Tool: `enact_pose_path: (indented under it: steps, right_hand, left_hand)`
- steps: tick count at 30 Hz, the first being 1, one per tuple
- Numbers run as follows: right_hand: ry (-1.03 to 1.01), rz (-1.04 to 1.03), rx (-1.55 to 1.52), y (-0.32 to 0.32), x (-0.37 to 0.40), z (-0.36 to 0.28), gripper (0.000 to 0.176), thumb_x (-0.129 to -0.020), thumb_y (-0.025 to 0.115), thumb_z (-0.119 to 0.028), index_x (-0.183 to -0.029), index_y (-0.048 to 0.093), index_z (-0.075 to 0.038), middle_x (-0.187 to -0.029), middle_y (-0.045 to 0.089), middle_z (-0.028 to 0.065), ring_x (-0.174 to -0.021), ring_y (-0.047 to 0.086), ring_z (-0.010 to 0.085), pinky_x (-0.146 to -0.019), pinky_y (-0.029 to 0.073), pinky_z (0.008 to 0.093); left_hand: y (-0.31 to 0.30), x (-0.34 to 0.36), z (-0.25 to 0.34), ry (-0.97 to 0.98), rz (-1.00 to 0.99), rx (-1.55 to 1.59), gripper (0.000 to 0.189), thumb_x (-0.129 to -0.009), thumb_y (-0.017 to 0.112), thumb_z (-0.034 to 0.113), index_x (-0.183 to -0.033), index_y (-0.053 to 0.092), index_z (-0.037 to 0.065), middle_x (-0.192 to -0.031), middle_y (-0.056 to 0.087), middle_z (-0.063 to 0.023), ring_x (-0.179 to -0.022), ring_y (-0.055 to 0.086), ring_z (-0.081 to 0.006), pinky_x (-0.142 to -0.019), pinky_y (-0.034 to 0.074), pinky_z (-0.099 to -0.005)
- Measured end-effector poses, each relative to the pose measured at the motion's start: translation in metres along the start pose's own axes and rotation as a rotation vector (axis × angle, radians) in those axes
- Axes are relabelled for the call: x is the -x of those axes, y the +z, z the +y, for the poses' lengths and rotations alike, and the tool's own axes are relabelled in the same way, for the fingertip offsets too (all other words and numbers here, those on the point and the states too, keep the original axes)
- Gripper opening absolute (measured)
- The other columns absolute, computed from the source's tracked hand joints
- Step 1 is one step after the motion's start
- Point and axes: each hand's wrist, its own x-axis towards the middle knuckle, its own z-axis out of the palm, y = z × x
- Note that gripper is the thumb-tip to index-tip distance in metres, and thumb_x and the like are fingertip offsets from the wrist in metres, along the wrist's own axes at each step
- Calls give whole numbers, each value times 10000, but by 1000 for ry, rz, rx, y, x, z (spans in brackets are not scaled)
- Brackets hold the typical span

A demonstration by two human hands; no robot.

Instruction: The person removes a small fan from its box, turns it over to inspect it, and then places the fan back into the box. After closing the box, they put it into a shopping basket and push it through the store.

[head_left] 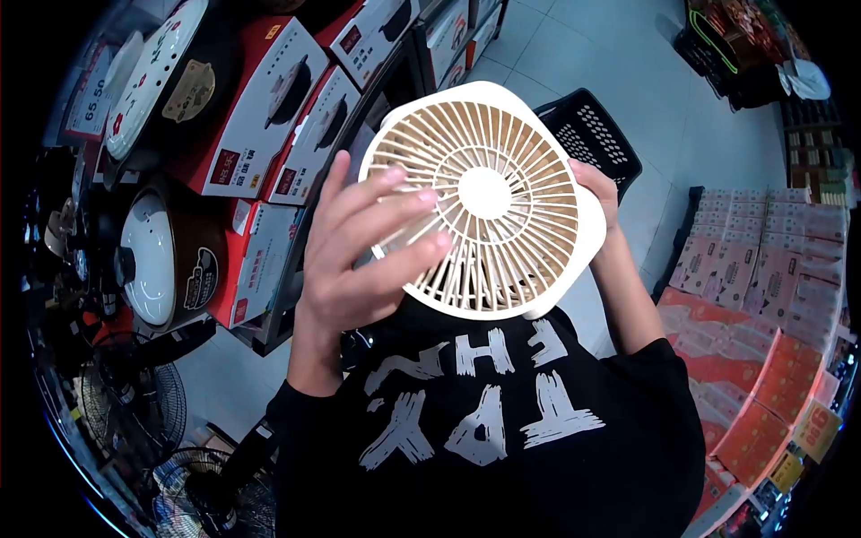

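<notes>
I hold the cream fan (pixel 485 193) in front of the black shirt (pixel 502 484): right hand (pixel 599 192) gripping its rim, left hand (pixel 363 247) spread, fingers over the grille (pixel 534 235). The price sign (pixel 91 100) reads "65.50"; small box (pixel 269 103) print is illegible.

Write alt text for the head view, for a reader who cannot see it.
A person's right hand grips the edge of a cream object with a round, fan-like grille, while the left hand spreads its fingers over the slats. Around them is a shop, with boxed cookware at left and stacked packages at right.
</notes>
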Motion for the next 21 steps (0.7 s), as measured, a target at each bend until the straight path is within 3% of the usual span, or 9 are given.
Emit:
enact_pose_path:
  steps: [2,5,7,10,12,13,16,18,21]
  right_hand:
    - [-128,48,119,-6,14,3,493,-877,463,-230,-1226,498,117,-1130,615,267,-967,655,340,-877,538,423]
    - [-301,218,227,3,25,17,540,-862,490,-253,-1270,456,100,-1172,594,243,-1004,639,295,-913,509,377]
    - [-413,238,259,22,24,26,579,-846,513,-243,-1315,390,74,-1205,567,213,-1064,606,257,-948,477,346]
    - [-569,358,341,33,19,40,637,-826,546,-215,-1359,320,52,-1244,531,200,-1111,577,256,-955,474,350]
    - [-654,330,365,42,14,48,719,-789,592,-147,-1391,239,30,-1297,470,190,-1156,538,237,-971,457,351]
    - [-670,333,381,38,12,56,729,-784,596,-145,-1393,235,28,-1298,467,183,-1167,523,232,-993,428,352]
    - [-723,348,475,28,8,78,759,-760,628,-122,-1391,230,22,-1312,445,160,-1208,462,218,-1052,326,348]
    - [-745,337,622,23,11,85,741,-765,643,-131,-1374,254,31,-1300,454,161,-1191,470,215,-1036,338,344]
    - [-723,340,572,14,19,86,713,-778,649,-150,-1358,282,40,-1284,467,161,-1182,472,215,-1018,352,339]
  left_hand:
    - [17,-5,-15,-54,119,157,709,-684,810,148,-1319,501,80,-1370,466,-176,-1246,486,-298,-1075,365,-452]
    - [59,2,0,-540,336,870,960,-781,722,58,-1486,72,19,-1467,307,-166,-1265,450,-270,-1039,425,-368]
    - [86,36,2,-818,466,1169,760,-822,580,-57,-1466,181,12,-1406,391,-143,-1246,473,-243,-998,449,-366]
    - [96,38,22,-868,481,1846,615,-947,432,314,-1443,240,4,-1447,365,-146,-1327,376,-266,-1101,280,-450]
    - [101,22,33,-709,517,1912,688,-943,431,427,-1442,235,-4,-1466,339,-162,-1338,357,-278,-1105,263,-473]
    - [100,18,31,-680,503,1944,694,-942,482,404,-1441,230,-8,-1451,355,-153,-1324,375,-274,-1104,273,-452]
    - [101,11,20,-853,500,1334,663,-957,484,350,-1457,216,8,-1464,349,-138,-1332,370,-255,-1115,270,-415]
    - [98,4,10,-881,525,1332,580,-923,521,169,-1417,281,-17,-1368,449,-155,-1237,478,-235,-1055,373,-375]
    - [90,4,-7,-757,378,1258,616,-868,581,117,-1390,299,-51,-1318,479,-189,-1167,535,-257,-990,438,-372]
